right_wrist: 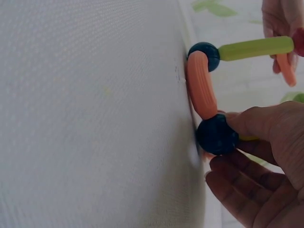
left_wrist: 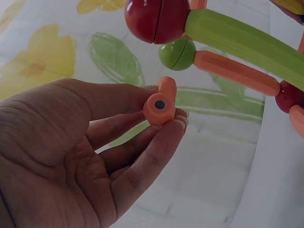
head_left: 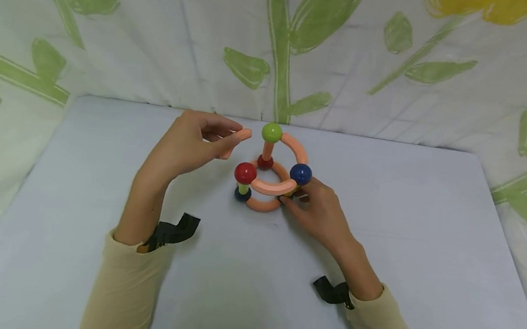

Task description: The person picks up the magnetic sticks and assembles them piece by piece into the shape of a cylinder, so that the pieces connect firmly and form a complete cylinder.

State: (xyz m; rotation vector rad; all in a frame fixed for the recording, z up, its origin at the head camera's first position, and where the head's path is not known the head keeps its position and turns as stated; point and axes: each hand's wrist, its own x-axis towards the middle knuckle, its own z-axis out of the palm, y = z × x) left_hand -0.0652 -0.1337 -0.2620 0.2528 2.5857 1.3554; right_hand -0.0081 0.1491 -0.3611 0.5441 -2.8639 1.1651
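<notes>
Left hand pinches a loose orange curved rod just left of the green ball. Right hand grips the frame base at a dark blue ball on the table. Leaf-print cloth hangs behind.

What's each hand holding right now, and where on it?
Left hand pinches a loose orange curved piece near its end; right hand grips the toy structure at its base.

Both arms wear pale yellow long sleeves, with a black strap at each wrist; the hands are bare.
</notes>
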